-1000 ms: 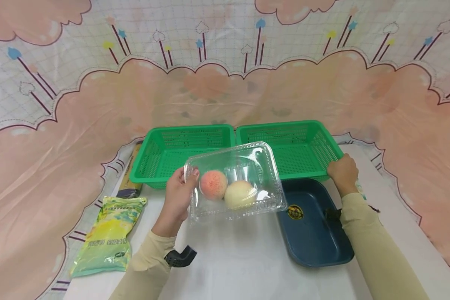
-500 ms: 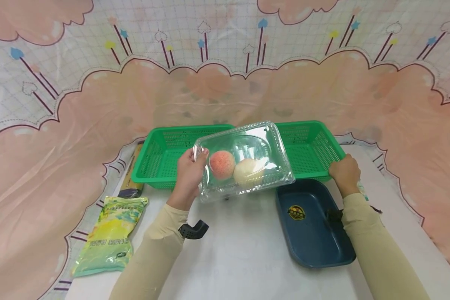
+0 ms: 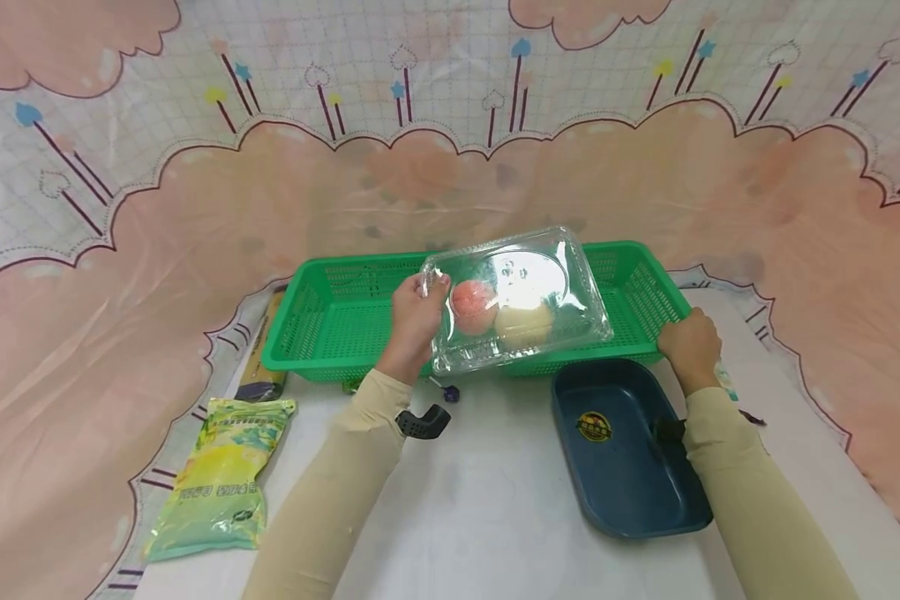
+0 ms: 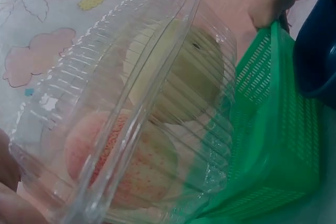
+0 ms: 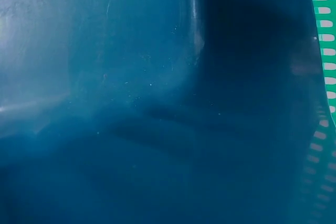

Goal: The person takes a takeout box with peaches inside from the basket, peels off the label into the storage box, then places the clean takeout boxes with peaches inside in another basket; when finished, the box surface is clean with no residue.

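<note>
My left hand point(image 3: 414, 317) pinches the left edge of a clear plastic clamshell box point(image 3: 543, 265), lifted and tilted over the green baskets. Inside lie a pink-red peach point(image 3: 473, 307) and a pale yellow round fruit point(image 3: 523, 323); the left wrist view shows the peach point(image 4: 123, 156) through the ribbed plastic. My right hand point(image 3: 692, 348) grips the near right corner of the right green basket point(image 3: 630, 292). The left green basket point(image 3: 330, 321) stands beside it, and the box hides where they meet. In the right wrist view the blue basin point(image 5: 131, 66) fills most of the picture.
Below my right hand lies the dark blue basin point(image 3: 622, 475) with a yellow-black sticker. A yellow-green bag point(image 3: 213, 483) and a tan package point(image 3: 266, 362) are at the left. One small purple ball on a stick point(image 3: 451, 393) lies before the baskets.
My left hand has carried the clear box with its fruit up and to the right, from the front of the baskets to above them. The right hand keeps its grip on the basket corner.
</note>
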`<state>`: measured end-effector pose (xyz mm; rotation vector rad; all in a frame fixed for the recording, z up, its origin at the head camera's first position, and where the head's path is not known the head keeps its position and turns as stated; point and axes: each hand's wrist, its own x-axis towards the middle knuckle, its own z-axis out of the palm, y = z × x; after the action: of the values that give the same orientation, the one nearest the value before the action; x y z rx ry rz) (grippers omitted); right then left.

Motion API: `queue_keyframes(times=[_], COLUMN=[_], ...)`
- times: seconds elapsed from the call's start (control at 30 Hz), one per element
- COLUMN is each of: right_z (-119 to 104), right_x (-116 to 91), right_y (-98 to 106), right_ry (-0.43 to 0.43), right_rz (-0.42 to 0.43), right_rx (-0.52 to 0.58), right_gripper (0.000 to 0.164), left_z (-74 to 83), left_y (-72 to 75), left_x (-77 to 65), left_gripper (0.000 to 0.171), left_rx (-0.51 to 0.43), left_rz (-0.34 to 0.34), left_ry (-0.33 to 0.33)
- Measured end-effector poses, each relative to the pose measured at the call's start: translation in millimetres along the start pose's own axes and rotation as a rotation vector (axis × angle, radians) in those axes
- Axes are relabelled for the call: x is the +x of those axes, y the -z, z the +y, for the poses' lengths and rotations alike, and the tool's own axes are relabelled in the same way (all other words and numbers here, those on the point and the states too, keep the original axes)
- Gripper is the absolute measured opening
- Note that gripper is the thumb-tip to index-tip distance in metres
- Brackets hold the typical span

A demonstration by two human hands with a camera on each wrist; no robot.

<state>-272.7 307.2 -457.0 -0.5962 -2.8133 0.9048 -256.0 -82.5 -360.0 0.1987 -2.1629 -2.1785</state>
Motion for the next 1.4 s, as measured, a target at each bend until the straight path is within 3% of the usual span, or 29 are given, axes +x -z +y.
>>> queue_keyframes(times=[0.13,0.4,0.77,1.0,1.17,1.4], right_z=[1,4,5,-1,-3,-5], right_x=[1,1,0,0,1,4], right_y=[-1,-4,-2,-2,-1,-4], right_ry=[-0.009,-0.040,-0.047,-0.046,-0.059,-0.046], right_rz=[0.004,0.017,0.040,0.035,0.024,0.012], right_rx=[0.010,0.020,0.013,0.000,-0.010,0.008], right_gripper=[0.058,0.059,0.055,0.057,0.058,0.058], left_z=[-2.9,-4.4,-13.9,-22.3,-30.4,-39.6], left_y=[-13.1,-34.7,-66.3,-83.0,-92.7,-97.1], left_x=[7.5,19.8,35.2,43.6,50.6,59.5], left_gripper=[0.052,0.054,0.061,0.057,0.052,0.062], left_rx=[-0.005,0.059,0.170,0.234,0.291,0.346], left_rz=[-0.008,-0.041,-0.073,-0.040,-0.053,-0.104], left_ry=[-0.011,-0.008,0.043,0.031,0.026,0.120])
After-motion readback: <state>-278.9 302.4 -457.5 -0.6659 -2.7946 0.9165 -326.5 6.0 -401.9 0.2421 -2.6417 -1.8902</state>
